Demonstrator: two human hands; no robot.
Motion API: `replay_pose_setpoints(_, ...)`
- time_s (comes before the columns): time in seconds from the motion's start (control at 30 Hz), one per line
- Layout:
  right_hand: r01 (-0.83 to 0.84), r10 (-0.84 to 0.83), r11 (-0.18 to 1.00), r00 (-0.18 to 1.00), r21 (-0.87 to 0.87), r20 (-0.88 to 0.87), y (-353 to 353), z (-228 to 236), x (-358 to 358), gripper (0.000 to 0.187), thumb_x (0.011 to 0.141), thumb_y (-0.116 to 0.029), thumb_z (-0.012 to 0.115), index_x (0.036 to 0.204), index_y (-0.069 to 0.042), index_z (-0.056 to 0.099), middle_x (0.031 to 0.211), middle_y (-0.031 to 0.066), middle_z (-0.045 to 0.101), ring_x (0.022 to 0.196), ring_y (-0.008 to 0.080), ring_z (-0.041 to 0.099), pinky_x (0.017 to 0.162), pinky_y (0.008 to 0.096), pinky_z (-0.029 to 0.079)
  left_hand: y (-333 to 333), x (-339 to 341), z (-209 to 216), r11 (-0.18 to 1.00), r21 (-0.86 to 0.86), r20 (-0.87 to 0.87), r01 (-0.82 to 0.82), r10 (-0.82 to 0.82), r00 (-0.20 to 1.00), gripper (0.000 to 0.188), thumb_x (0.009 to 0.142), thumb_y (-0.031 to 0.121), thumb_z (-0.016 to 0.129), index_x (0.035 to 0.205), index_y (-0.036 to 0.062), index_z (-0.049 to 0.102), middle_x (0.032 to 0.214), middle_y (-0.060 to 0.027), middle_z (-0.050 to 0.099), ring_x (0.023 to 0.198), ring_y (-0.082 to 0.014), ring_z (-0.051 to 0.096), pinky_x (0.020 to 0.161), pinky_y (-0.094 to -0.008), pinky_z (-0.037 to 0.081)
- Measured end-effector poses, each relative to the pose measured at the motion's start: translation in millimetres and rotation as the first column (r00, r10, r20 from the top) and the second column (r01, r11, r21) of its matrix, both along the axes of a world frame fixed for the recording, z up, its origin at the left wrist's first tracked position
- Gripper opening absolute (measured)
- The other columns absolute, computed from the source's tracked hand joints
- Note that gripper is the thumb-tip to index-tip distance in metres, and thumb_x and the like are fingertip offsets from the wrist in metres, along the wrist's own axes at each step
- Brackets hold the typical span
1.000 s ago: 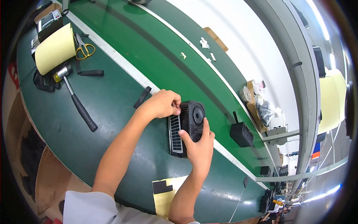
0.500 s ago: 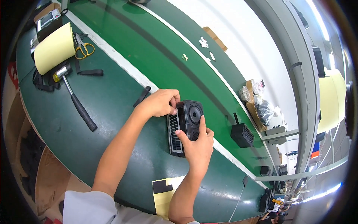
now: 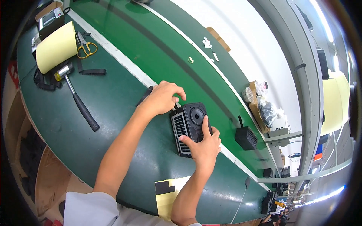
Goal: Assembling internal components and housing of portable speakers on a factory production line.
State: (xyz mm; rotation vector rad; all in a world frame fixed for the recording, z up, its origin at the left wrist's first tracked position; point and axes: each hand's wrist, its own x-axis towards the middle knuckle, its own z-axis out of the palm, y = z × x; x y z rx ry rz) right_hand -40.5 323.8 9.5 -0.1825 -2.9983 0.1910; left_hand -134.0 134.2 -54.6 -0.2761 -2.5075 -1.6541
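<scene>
A black speaker box (image 3: 197, 116) with a round cone on top and a gridded solar panel (image 3: 180, 130) along its side lies tilted on the bench. My right hand (image 3: 204, 147) is closed round its near end, thumb on the panel side and fingers across the speaker face. Just off the box's far left corner is my left hand (image 3: 163, 98), its index finger and thumb curved and apart; its other fingers are partly hidden. A small dark piece shows under that hand beside the corner. A short black strap (image 3: 144, 96) lies beside my left wrist.
To the left lie a hammer (image 3: 80, 101), yellow-handled scissors (image 3: 87, 49) and a yellow sheet roll (image 3: 56, 49). A green conveyor belt (image 3: 151, 45) runs beyond the white rail, carrying another black box (image 3: 246, 138). Yellow paper (image 3: 164, 203) with black pads lies near my right forearm.
My left hand has come off the box's far corner and lifted slightly away. The box has shifted a little to the right, with my right hand still on it.
</scene>
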Motion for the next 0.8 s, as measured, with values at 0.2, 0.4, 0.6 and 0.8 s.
replay_pose_setpoints(0.2, -0.021, 0.024, 0.996, 0.999, -0.086, 0.027, 16, -2, -3, 0.11, 0.052, -0.049, 0.094, 0.151, -0.032, 0.049, 0.143, 0.0162, 0.05, 0.127, 0.0384, 0.05, 0.107, 0.0527, 0.039, -3, 9, -3, 0.945, -0.325, -0.127, 0.038, -0.083, 0.988, 0.018, 0.079, 0.02, 0.08, 0.097, 0.017, 0.08, 0.108, 0.0024, 0.074, 0.127, -0.0293, 0.052, 0.105, -0.0474, 0.037)
replay_pose_setpoints(0.4, -0.071, 0.085, 0.978, 0.994, -0.194, 0.066, 38, -6, -9, 0.109, 0.054, -0.049, 0.093, 0.152, -0.031, 0.048, 0.144, 0.0163, 0.05, 0.13, 0.0376, 0.048, 0.11, 0.0515, 0.038, 9, 15, -10, 0.922, -0.388, -0.342, 0.002, -0.146, 0.928, 0.008, 0.078, 0.017, 0.079, 0.085, 0.0129, 0.079, 0.093, 0.0022, 0.074, 0.107, -0.021, 0.061, 0.097, -0.0425, 0.041)
replay_pose_setpoints(0.6, -0.212, 0.192, 0.954, 0.975, -0.211, -0.109, 42, -13, -20, 0.088, 0.076, -0.058, 0.079, 0.151, -0.024, 0.049, 0.148, 0.0237, 0.046, 0.14, 0.0402, 0.041, 0.112, 0.055, 0.034, 17, 21, -18, 0.967, -0.255, -0.461, -0.026, -0.098, 0.882, 0.004, 0.078, 0.01, 0.074, 0.08, 0.0078, 0.071, 0.086, -0.0041, 0.068, 0.094, -0.0245, 0.063, 0.086, -0.0395, 0.045)
replay_pose_setpoints(0.8, -0.218, 0.211, 0.97, 0.975, -0.105, -0.066, 17, -18, -29, 0.059, 0.098, -0.051, 0.057, 0.149, -0.023, 0.049, 0.15, 0.0237, 0.044, 0.14, 0.0389, 0.042, 0.113, 0.0544, 0.031, 16, 21, -20, 0.98, -0.197, -0.478, -0.028, -0.071, 0.875, 0.005, 0.079, 0.007, 0.075, 0.081, 0.0052, 0.071, 0.084, -0.0039, 0.067, 0.092, -0.0236, 0.064, 0.084, -0.0395, 0.047)
